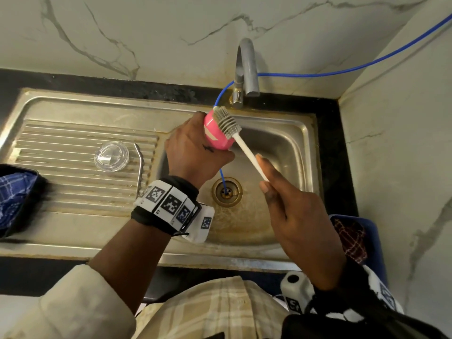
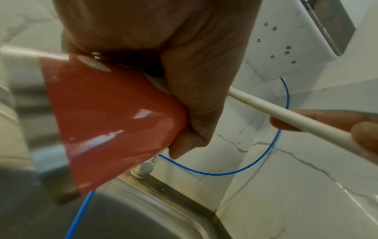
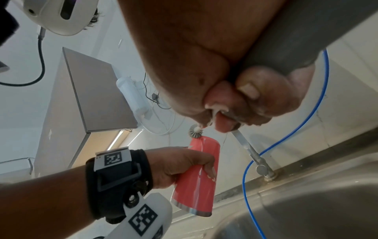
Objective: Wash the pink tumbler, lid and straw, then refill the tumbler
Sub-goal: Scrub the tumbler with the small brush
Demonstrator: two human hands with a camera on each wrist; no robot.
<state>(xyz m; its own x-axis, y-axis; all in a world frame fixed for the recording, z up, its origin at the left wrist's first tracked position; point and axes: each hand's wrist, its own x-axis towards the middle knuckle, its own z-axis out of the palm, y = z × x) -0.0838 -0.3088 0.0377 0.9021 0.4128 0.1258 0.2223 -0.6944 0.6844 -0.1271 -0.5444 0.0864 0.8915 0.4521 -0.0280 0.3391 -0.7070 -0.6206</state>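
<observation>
left hand (image 1: 193,152) wrapped round the pink tumbler (image 1: 217,134), fingers curled on its mid-body, held tilted over the sink basin (image 1: 281,148) below the faucet (image 1: 245,69). right hand (image 1: 296,211) pinched the white handle of the bottle brush (image 1: 228,122), bristle head lying against the tumbler's outer wall. tumbler looked glossy, rigid, likely light when empty and slippery once wet, so a full wrap at mid-body seemed safest. clear lid (image 1: 111,156) and metal straw (image 1: 140,167) lay just beside each other on the drainboard (image 1: 61,143), not yet taken up. blue tube (image 1: 223,178) ran into the drain.
</observation>
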